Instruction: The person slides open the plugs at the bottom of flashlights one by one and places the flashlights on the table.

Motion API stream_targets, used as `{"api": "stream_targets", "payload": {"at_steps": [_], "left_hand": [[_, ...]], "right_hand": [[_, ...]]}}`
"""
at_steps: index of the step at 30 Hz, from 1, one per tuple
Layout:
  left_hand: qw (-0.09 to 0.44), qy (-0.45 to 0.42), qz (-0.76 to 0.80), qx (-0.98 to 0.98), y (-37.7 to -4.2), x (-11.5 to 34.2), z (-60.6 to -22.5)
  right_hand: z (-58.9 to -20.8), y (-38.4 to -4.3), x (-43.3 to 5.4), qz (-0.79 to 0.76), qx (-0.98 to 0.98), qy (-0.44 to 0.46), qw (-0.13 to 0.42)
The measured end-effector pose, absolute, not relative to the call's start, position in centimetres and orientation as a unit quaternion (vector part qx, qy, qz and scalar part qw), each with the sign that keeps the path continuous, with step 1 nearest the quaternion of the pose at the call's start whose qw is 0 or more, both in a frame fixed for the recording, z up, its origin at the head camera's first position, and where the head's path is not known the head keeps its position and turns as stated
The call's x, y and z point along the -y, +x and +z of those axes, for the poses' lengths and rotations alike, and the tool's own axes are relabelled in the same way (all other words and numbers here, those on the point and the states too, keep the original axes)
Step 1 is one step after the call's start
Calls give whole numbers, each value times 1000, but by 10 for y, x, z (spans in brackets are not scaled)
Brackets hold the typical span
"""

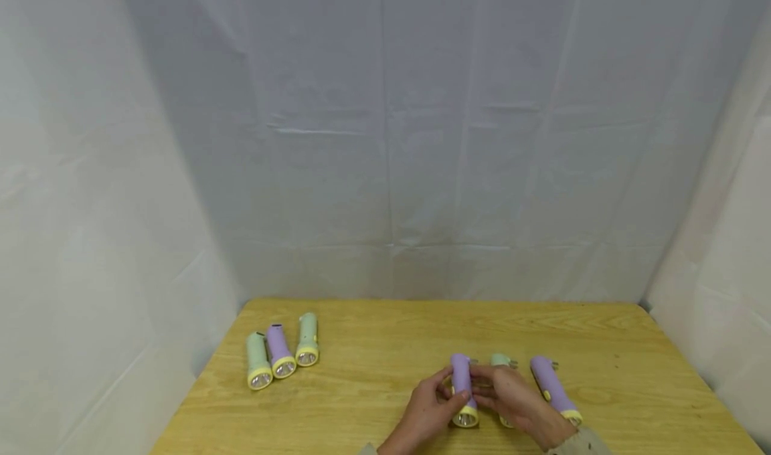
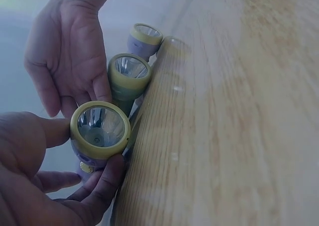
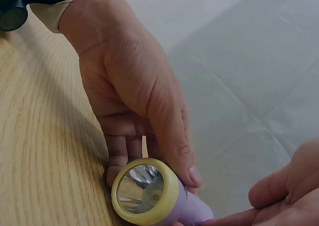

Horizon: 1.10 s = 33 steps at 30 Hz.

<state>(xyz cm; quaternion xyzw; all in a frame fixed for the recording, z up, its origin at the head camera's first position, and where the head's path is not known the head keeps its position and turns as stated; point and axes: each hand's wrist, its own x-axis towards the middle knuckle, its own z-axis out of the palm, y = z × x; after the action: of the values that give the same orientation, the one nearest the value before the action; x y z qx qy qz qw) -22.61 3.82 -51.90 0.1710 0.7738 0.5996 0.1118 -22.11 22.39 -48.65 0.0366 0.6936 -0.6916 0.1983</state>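
My left hand (image 1: 424,405) grips a purple flashlight (image 1: 462,377) with a yellow lens ring. In the left wrist view, thumb and fingers lie on both sides of its yellow ring (image 2: 77,127), the clear lens facing the camera. My right hand (image 1: 512,396) reaches over from the right, its fairly straight fingers at the side of the same flashlight. Partly hidden beneath that hand lies a green flashlight (image 1: 500,360), metal prongs sticking out at its far end. Just right of it lies another purple flashlight (image 1: 553,387), also with prongs showing.
On the left of the wooden table (image 1: 373,348) lie a green flashlight (image 1: 257,353), a purple one (image 1: 278,342) and another green one (image 1: 308,331), side by side, lenses toward me. White sheeting (image 1: 385,174) hangs behind the table and along both sides.
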Motion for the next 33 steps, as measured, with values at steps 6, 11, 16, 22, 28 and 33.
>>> {"api": "stream_targets", "payload": {"at_steps": [6, 11, 16, 22, 28, 33], "left_hand": [[111, 165, 595, -779, -226, -39, -517], [104, 167, 593, -781, -227, -40, -517], [102, 171, 585, -786, -228, -42, -517], [112, 177, 580, -787, -229, -41, -518], [114, 173, 588, -782, -228, -44, -519], [126, 160, 592, -779, -228, -45, -518]], "right_hand": [[-485, -222, -224, -688, -695, 36, 203], [-485, -222, -224, -688, -696, 47, 201], [-484, -221, -225, -691, -693, 49, 201], [-483, -221, -225, -694, -688, 53, 207], [-483, -222, -226, -692, -687, 47, 216], [-483, -221, -226, -689, -689, 40, 220]]}}
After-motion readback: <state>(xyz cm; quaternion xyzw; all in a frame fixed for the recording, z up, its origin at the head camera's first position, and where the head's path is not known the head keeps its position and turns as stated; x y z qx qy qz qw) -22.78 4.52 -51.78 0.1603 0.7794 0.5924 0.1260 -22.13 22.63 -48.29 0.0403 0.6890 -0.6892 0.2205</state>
